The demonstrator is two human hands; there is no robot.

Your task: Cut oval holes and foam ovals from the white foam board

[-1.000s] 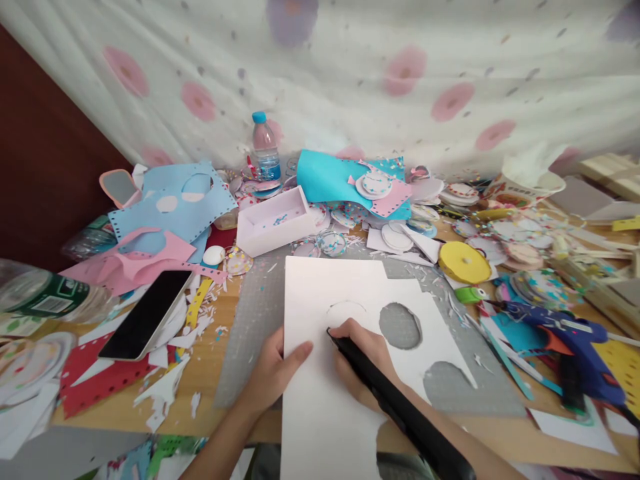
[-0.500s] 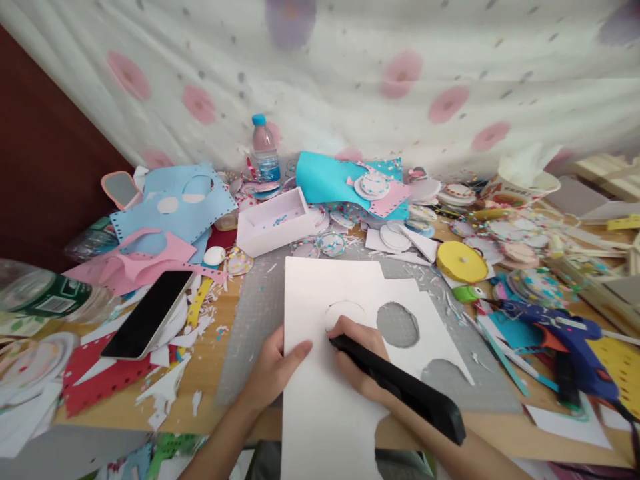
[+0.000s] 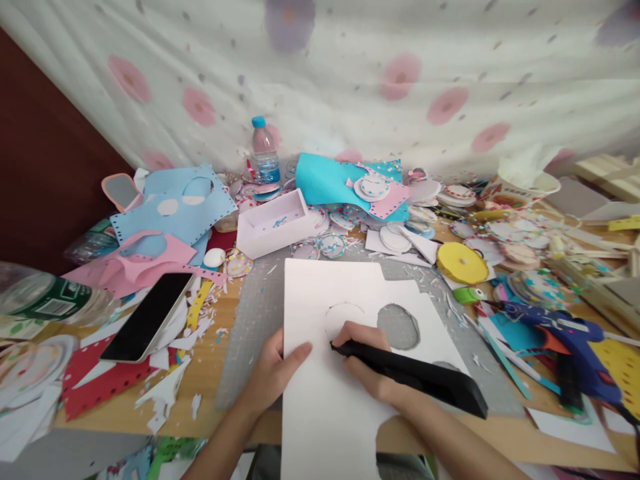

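A white foam board (image 3: pixel 320 413) lies over a grey cutting mat (image 3: pixel 260 313), its near end reaching past the table edge. It has a round hole, cut-away curves on the right and a thin circle outline (image 3: pixel 345 303). My left hand (image 3: pixel 274 367) grips the board's left edge, thumb on top, with the other fingers hidden underneath. In my right hand (image 3: pixel 367 357) is a long black craft knife (image 3: pixel 425 377), pinched near its front. The knife's tip, mostly too small to make out, touches the lower left part of the circle outline.
Paper scraps and a phone (image 3: pixel 147 317) lie to the left. Behind the board are a white box (image 3: pixel 274 223) and a small bottle (image 3: pixel 265 150). To the right are a yellow disc (image 3: pixel 463 262), a blue glue gun (image 3: pixel 575 340) and several decorated discs.
The knife's tip has shifted slightly down along the circle outline, while its back end has swung to the right. My left hand and the board stay almost still.
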